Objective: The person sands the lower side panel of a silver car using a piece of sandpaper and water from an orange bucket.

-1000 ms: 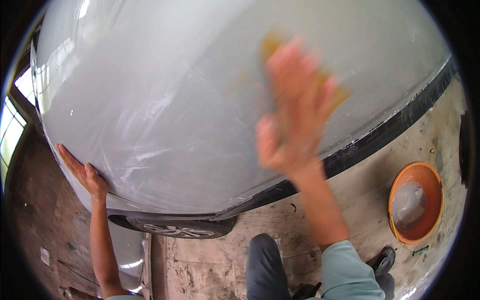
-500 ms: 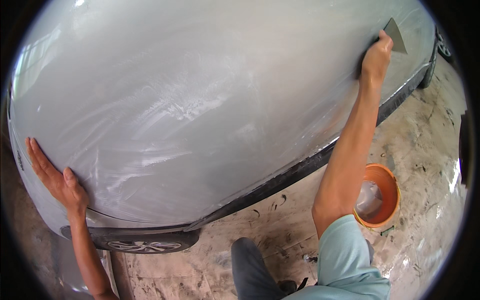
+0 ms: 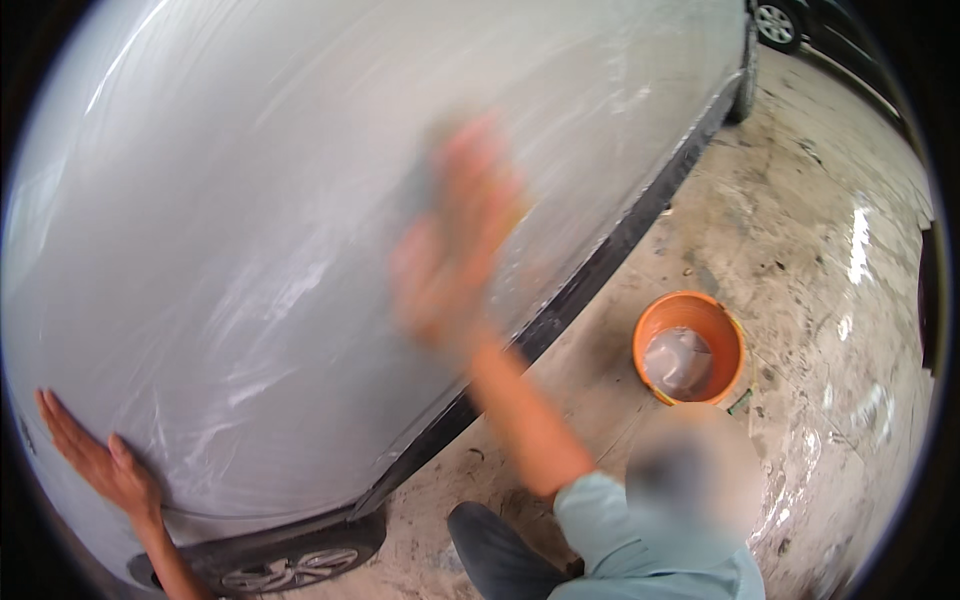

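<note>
Flat on the wet grey car body (image 3: 300, 390), near its lower left edge, rests my left hand (image 3: 105, 465), open with the fingers stretched out. My right hand (image 3: 455, 240) is over the middle of the same panel, strongly smeared by motion. A dull grey-brown smear shows at its fingertips, where the thin grey-green sheet seen earlier may be; its outline cannot be made out. Whitish wet streaks (image 3: 290, 290) run across the panel between my hands.
An orange bucket (image 3: 688, 300) with cloudy liquid stands on the stained floor (image 3: 790, 260) at right. The car's black lower trim (image 3: 570, 305) and a wheel (image 3: 290, 570) border the panel. Another dark car's wheel (image 3: 777, 25) shows at top right.
My right hand has swept from the upper right of the panel to its middle, toward me. The view has shifted, while my left hand stays flat on the panel.
</note>
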Demonstrator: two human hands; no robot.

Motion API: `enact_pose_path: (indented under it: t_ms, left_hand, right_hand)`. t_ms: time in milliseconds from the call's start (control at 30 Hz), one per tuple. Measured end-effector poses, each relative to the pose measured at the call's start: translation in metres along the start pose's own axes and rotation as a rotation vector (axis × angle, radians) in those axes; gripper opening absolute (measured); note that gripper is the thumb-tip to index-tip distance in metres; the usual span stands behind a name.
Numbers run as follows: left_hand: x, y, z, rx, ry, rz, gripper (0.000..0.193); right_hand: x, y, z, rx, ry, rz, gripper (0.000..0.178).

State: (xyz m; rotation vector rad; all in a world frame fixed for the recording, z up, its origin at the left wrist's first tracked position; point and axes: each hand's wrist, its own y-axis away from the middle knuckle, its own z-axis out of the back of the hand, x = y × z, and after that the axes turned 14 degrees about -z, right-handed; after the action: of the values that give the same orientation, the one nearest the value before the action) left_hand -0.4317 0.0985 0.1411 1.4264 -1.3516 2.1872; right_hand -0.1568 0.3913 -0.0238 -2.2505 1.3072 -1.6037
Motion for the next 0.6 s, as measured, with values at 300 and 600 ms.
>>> enact_pose_path:
  t_ms: [300, 600]
  left_hand:
    - [-0.006, -0.008, -0.003, -0.014, 0.003, -0.019, 0.07]
    - [0.01, -0.003, 0.001, -0.036, -0.016, -0.044, 0.069]
  right_hand:
    - [-0.014, -0.084, 0.021, 0.01, 0.05, 0.069, 0.07]
    - [-0.009, -0.102, 0.025, 0.119, 0.224, 0.057, 0.072]
